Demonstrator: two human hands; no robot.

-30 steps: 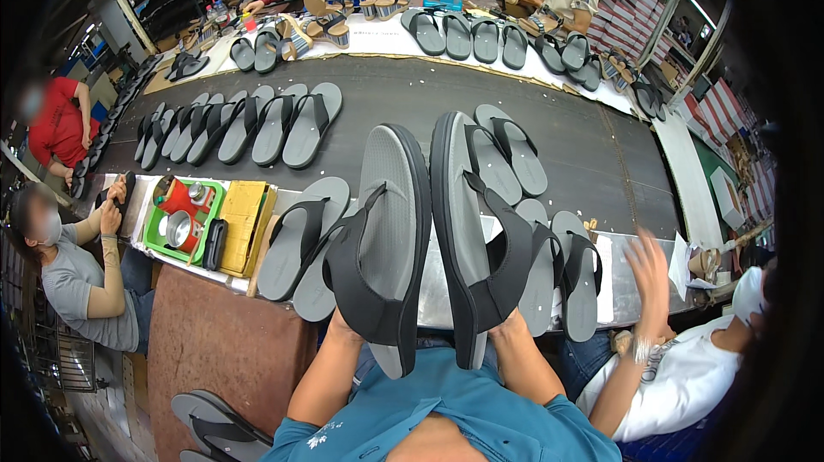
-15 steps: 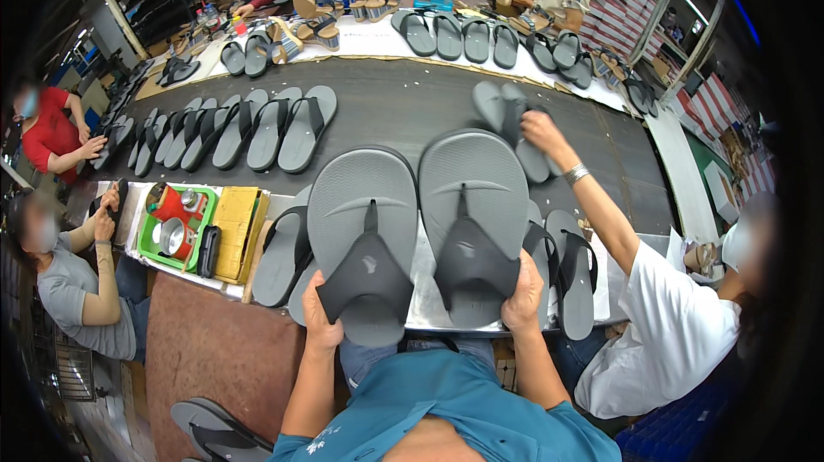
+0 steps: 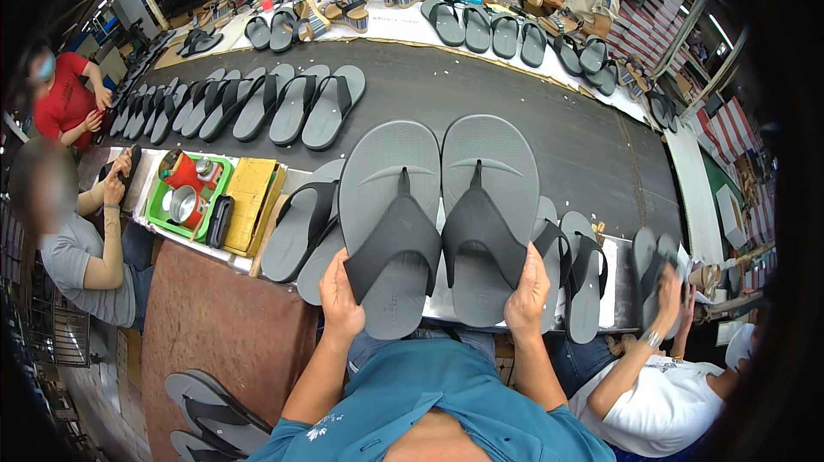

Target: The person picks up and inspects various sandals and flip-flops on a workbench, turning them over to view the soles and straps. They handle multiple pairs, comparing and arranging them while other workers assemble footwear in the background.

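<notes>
I hold a pair of grey flip-flops with black straps upright, side by side in front of me, soles' tops facing me and toes away. My left hand (image 3: 342, 300) grips the outer heel side of the left flip-flop (image 3: 389, 153). Around the outer edge of the right flip-flop (image 3: 496, 148) closes my right hand (image 3: 527, 297). Their inner edges touch or nearly touch. Behind them, more grey flip-flops lie on the bench: a pair at the left (image 3: 292, 237) and a pair at the right (image 3: 584, 286), both partly covered.
A dark conveyor belt (image 3: 412, 88) runs across, carrying a row of flip-flops (image 3: 330, 110). At left are a green tray (image 3: 225, 179) with cans and a yellow box (image 3: 249, 213). A co-worker in white (image 3: 644, 402) handles flip-flops (image 3: 648, 269) at right. More flip-flops (image 3: 210, 415) lie lower left.
The flip-flops I hold have tilted and come closer together. The co-worker on the right has drawn a pair off the belt toward their body. My view has shifted slightly.
</notes>
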